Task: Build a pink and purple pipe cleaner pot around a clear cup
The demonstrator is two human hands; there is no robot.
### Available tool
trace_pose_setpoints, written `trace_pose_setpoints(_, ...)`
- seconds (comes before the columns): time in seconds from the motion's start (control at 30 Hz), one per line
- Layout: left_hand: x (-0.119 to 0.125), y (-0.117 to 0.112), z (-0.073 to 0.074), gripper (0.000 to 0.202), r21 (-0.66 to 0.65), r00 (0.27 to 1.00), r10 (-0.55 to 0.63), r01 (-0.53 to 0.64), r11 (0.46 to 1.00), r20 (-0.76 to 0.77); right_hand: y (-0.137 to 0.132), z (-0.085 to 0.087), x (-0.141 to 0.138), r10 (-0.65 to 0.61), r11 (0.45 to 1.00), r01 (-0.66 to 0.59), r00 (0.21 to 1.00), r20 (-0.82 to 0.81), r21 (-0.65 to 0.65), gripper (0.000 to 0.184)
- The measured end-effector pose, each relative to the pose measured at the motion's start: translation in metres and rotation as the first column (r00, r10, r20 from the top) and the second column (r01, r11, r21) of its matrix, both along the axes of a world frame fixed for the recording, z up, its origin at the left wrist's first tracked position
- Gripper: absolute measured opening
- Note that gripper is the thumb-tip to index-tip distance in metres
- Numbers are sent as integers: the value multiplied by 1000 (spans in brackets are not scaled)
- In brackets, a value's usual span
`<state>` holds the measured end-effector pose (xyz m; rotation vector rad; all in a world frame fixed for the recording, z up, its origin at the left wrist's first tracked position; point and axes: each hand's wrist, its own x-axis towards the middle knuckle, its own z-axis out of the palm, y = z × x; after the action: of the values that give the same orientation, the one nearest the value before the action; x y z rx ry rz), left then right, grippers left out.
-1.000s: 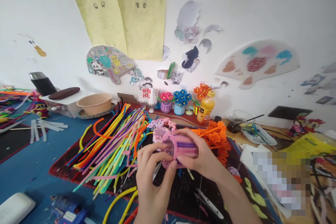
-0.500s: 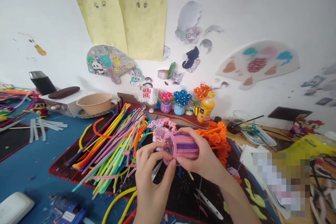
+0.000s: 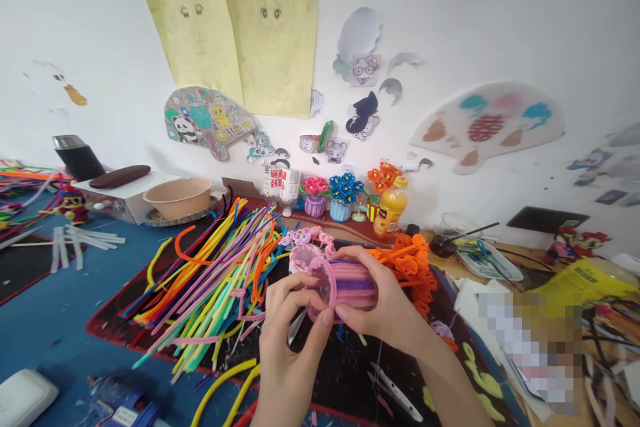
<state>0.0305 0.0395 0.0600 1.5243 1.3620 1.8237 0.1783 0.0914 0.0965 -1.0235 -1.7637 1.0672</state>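
Between my hands is a pink and purple striped pipe-cleaner pot (image 3: 351, 282), tipped on its side with its rimmed opening toward the left. My right hand (image 3: 383, 297) wraps around its body from the right. My left hand (image 3: 295, 320) pinches the near part of the rim with thumb and fingertips. Just behind the rim sits a pale pink container (image 3: 301, 256) with pink and lilac pipe-cleaner pieces (image 3: 305, 235) beside it. Scissors (image 3: 397, 393) lie on the dark mat (image 3: 350, 373) below my right forearm.
A heap of coloured pipe cleaners (image 3: 215, 280) lies left of my hands, orange pipe-cleaner flowers (image 3: 413, 267) to the right. Behind stand a juice bottle (image 3: 391, 208) and small flower pots (image 3: 341, 208). A blue glue gun (image 3: 123, 403) is at the front left, a beige bowl (image 3: 179, 199) farther back.
The view has shifted slightly. My left fingers have moved a little along the pot's rim, while my right hand keeps the same hold on its body.
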Motion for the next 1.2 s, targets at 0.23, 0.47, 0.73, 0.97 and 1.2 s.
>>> trace_pose_setpoints(0.23,-9,-3,5,6,62,983,56,-46,997,-178,-1,1,-4,-66,997,65,998,25,29,52)
trace_pose_setpoints(0.47,-19,-2,-2,14,47,997,-68,70,996,-38,5,-3,6,7,999,-7,1000,-13,-38,47)
trace_pose_setpoints(0.73,-11,2,-4,41,-9,984,-152,152,988,-93,6,-5,12,172,969,-174,985,-28,-176,46)
trace_pose_setpoints(0.97,3,2,-14,44,-115,970,-241,237,965,-25,3,-4,6,231,952,-235,972,-45,-197,38)
trace_pose_setpoints(1.2,8,0,-13,44,-138,970,-242,242,960,12,1,-3,2,210,956,-212,977,-30,-203,37)
